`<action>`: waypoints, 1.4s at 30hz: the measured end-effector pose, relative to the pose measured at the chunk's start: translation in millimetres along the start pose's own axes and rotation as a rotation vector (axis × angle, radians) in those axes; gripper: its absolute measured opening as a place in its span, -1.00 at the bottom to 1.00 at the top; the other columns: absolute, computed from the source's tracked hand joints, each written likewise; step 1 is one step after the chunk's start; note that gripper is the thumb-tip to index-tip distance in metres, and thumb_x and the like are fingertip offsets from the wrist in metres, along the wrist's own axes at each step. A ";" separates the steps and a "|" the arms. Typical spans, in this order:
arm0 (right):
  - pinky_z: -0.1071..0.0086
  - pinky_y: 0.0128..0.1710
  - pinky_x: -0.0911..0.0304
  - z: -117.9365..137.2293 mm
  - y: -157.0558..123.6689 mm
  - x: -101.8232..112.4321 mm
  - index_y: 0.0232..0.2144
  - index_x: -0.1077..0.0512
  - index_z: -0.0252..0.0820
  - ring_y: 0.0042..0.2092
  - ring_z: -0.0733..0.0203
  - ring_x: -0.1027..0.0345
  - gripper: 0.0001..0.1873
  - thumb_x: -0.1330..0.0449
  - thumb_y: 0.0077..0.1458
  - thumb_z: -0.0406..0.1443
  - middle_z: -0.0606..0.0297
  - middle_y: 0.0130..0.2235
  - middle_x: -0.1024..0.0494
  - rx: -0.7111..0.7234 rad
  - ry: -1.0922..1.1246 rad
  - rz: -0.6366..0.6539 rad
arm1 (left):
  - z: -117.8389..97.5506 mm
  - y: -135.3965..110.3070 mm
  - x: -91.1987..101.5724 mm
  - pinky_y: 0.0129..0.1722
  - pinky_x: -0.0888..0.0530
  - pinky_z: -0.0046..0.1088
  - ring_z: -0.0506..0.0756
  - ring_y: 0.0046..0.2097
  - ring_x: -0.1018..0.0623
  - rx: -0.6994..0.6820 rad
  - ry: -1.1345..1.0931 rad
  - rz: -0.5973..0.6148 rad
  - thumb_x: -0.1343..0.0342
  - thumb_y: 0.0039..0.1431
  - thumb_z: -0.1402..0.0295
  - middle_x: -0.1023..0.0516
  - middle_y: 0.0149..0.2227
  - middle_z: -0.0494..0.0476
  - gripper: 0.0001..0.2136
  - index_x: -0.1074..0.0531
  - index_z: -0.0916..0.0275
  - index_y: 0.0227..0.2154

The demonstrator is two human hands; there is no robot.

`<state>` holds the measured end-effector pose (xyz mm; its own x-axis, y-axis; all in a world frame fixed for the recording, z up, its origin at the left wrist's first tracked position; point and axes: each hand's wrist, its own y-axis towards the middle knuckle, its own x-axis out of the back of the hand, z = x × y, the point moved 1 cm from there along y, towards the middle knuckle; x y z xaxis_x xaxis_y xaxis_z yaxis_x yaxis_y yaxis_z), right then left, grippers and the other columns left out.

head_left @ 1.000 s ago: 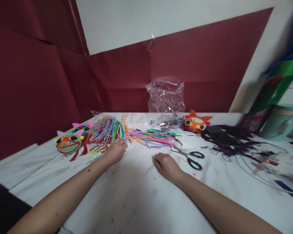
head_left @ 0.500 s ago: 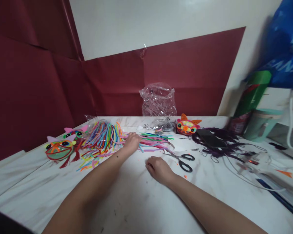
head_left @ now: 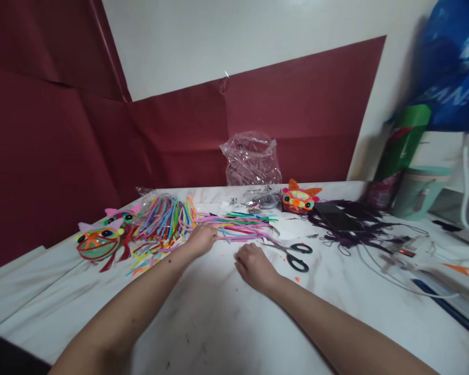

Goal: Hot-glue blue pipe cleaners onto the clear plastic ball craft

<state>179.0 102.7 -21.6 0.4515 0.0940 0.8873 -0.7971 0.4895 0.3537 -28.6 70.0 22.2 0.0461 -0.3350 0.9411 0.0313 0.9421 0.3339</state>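
Note:
My left hand (head_left: 202,240) is closed at the near edge of a loose pile of pipe cleaners (head_left: 246,225). A pink pipe cleaner (head_left: 238,239) runs right from its fingertips; the grip itself is partly hidden. My right hand (head_left: 255,266) rests on the table with curled fingers, and nothing shows in it. Just right of it lie black-handled scissors (head_left: 291,254) with their blades spread. Left of my left hand is a thick bundle of multicoloured pipe cleaners (head_left: 168,219) in a clear bag. Short cut pieces (head_left: 146,260) are scattered in front of the bundle.
Two decorated animal-face ornaments (head_left: 98,244) sit at left; another ornament (head_left: 299,199) stands at the back. A clear plastic bag (head_left: 252,159) leans on the red-covered wall. At right are a phone (head_left: 338,217) on dark purple yarn (head_left: 359,211), a green mug (head_left: 420,195) and a white cable (head_left: 398,286).
My left hand has drawn back toward me and slightly left, out of the loose pipe cleaners. My right hand has stayed nearly in place. The view has shifted slightly.

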 end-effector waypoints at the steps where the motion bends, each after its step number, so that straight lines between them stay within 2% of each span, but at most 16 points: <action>1: 0.28 -0.18 -0.07 -0.8 0.0 -0.6 -0.32 -0.49 -0.25 -0.12 0.03 -0.27 -0.85 -0.10 0.13 -0.37 0.08 -0.21 -0.49 -0.001 -0.006 -0.005 | -2.9 -1.6 -3.8 -0.05 -0.36 -0.31 0.15 -0.15 -0.50 -0.018 -0.009 0.014 -0.08 0.13 0.41 -0.59 -0.30 0.14 -0.87 -0.54 0.22 -0.40; 4: 0.27 -0.18 -0.06 -2.5 0.3 -2.9 -0.33 -0.48 -0.25 -0.13 0.03 -0.25 -0.85 -0.10 0.13 -0.37 0.09 -0.21 -0.48 0.009 -0.013 -0.005 | -7.7 1.9 -10.6 0.09 -0.29 -0.30 0.15 0.07 -0.42 -0.026 -0.032 0.022 -0.02 0.21 0.33 -0.51 0.00 0.15 -0.75 -0.46 0.17 -0.08; 6: 0.27 -0.18 -0.06 -3.0 0.5 -3.7 -0.33 -0.48 -0.25 -0.13 0.04 -0.24 -0.85 -0.09 0.14 -0.36 0.09 -0.21 -0.48 0.013 -0.014 -0.004 | -9.4 10.4 -14.1 0.15 -0.23 -0.23 0.21 0.21 -0.29 0.000 -0.034 0.023 -0.07 0.18 0.19 -0.32 0.19 0.24 -0.53 -0.27 0.20 0.13; 8: 0.27 -0.17 -0.06 -2.7 0.6 -3.6 -0.32 -0.48 -0.25 -0.12 0.05 -0.23 -0.85 -0.10 0.13 -0.36 0.09 -0.20 -0.48 0.013 -0.013 -0.004 | -11.8 21.2 -18.3 0.16 -0.22 -0.16 0.30 0.26 -0.21 0.011 -0.026 0.042 -0.17 0.04 0.05 -0.20 0.26 0.33 -0.28 -0.13 0.23 0.22; 9: 0.27 -0.17 -0.06 -2.4 0.6 -3.2 -0.31 -0.48 -0.25 -0.12 0.05 -0.23 -0.85 -0.10 0.13 -0.37 0.09 -0.20 -0.48 0.012 -0.014 -0.004 | -13.5 26.5 -20.7 0.14 -0.23 -0.15 0.32 0.25 -0.22 0.005 -0.021 0.055 -0.21 -0.01 0.03 -0.21 0.25 0.34 -0.23 -0.12 0.24 0.23; 11: 0.27 -0.16 -0.06 -1.6 0.7 -2.2 -0.31 -0.48 -0.26 -0.12 0.06 -0.23 -0.85 -0.11 0.12 -0.36 0.10 -0.19 -0.48 0.010 -0.014 -0.004 | -17.1 35.4 -25.2 0.11 -0.26 -0.19 0.30 0.18 -0.30 -0.028 -0.008 0.071 -0.23 0.00 0.09 -0.34 0.16 0.31 -0.31 -0.20 0.21 0.19; 15: 0.28 -0.16 -0.07 -0.6 1.2 -1.0 -0.30 -0.48 -0.25 -0.11 0.07 -0.23 -0.86 -0.12 0.12 -0.36 0.11 -0.19 -0.48 0.004 -0.012 -0.004 | -20.3 46.2 -29.5 0.04 -0.29 -0.26 0.20 0.00 -0.43 -0.067 0.041 0.051 -0.05 0.17 0.45 -0.53 -0.13 0.24 -0.75 -0.47 0.23 -0.10; 17: 0.28 -0.16 -0.06 -0.6 1.4 -0.9 -0.30 -0.48 -0.25 -0.11 0.06 -0.23 -0.86 -0.12 0.13 -0.36 0.11 -0.19 -0.48 0.001 -0.012 -0.004 | -19.4 50.9 -28.1 -0.01 -0.30 -0.25 0.20 -0.06 -0.45 -0.050 0.067 0.027 0.02 0.16 0.56 -0.53 -0.20 0.27 -0.77 -0.51 0.28 -0.25; 19: 0.27 -0.16 -0.06 -0.6 1.6 -0.7 -0.30 -0.48 -0.25 -0.11 0.06 -0.22 -0.86 -0.11 0.12 -0.36 0.11 -0.19 -0.47 0.000 -0.013 -0.001 | -18.4 57.1 -24.0 -0.05 -0.31 -0.24 0.22 -0.08 -0.44 -0.018 0.084 -0.007 0.04 0.15 0.57 -0.53 -0.21 0.30 -0.78 -0.52 0.30 -0.31; 24: 0.26 -0.15 -0.05 -0.1 2.5 0.2 -0.32 -0.48 -0.24 -0.11 0.06 -0.21 -0.86 -0.11 0.13 -0.35 0.12 -0.20 -0.47 0.000 -0.023 0.014 | -19.0 78.0 -10.3 -0.03 -0.28 -0.26 0.19 -0.05 -0.43 0.051 0.080 -0.077 0.03 0.18 0.52 -0.54 -0.19 0.22 -0.79 -0.50 0.25 -0.26; 27: 0.26 -0.15 -0.04 0.1 2.8 0.9 -0.31 -0.48 -0.24 -0.11 0.06 -0.21 -0.86 -0.12 0.12 -0.34 0.11 -0.20 -0.47 -0.002 -0.030 0.019 | -19.5 85.0 -8.1 -0.02 -0.27 -0.29 0.16 -0.03 -0.43 0.059 0.071 -0.063 0.06 0.22 0.48 -0.55 -0.15 0.19 -0.78 -0.48 0.21 -0.19; 32: 0.26 -0.18 -0.05 1.4 2.0 2.7 -0.31 -0.48 -0.25 -0.11 0.05 -0.21 -0.85 -0.11 0.14 -0.34 0.10 -0.19 -0.47 -0.008 -0.034 0.016 | -16.9 78.7 -13.7 -0.03 -0.29 -0.28 0.20 0.02 -0.40 0.046 0.066 0.032 -0.06 0.20 0.31 -0.53 -0.08 0.17 -0.81 -0.48 0.13 -0.15; 35: 0.26 -0.19 -0.05 2.4 2.0 3.6 -0.32 -0.49 -0.25 -0.11 0.05 -0.22 -0.84 -0.10 0.14 -0.34 0.09 -0.19 -0.47 -0.010 -0.037 0.016 | -13.8 72.7 -16.2 0.01 -0.28 -0.24 0.24 0.05 -0.38 0.094 0.066 0.024 -0.08 0.19 0.26 -0.50 -0.06 0.25 -0.75 -0.46 0.20 -0.11; 39: 0.26 -0.20 -0.06 2.7 2.6 3.9 -0.33 -0.49 -0.24 -0.12 0.06 -0.21 -0.85 -0.11 0.13 -0.35 0.11 -0.20 -0.47 -0.011 -0.041 0.020 | -11.3 69.1 -20.1 -0.04 -0.36 -0.35 0.17 -0.06 -0.47 0.128 0.010 0.026 -0.11 0.16 0.31 -0.50 -0.13 0.25 -0.74 -0.46 0.26 -0.10; 42: 0.26 -0.20 -0.06 2.8 2.7 4.3 -0.34 -0.49 -0.24 -0.12 0.05 -0.22 -0.84 -0.10 0.14 -0.35 0.11 -0.21 -0.47 -0.010 -0.044 0.018 | -13.5 66.6 -21.8 -0.02 -0.38 -0.41 0.13 -0.04 -0.47 0.108 -0.050 -0.007 -0.08 0.16 0.41 -0.47 -0.06 0.23 -0.69 -0.41 0.26 -0.02</action>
<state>177.7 102.0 -16.0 0.4192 0.0648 0.9056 -0.8008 0.4964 0.3351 -14.0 139.8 23.2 -0.0036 -0.3427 0.9394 -0.0765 0.9368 0.3415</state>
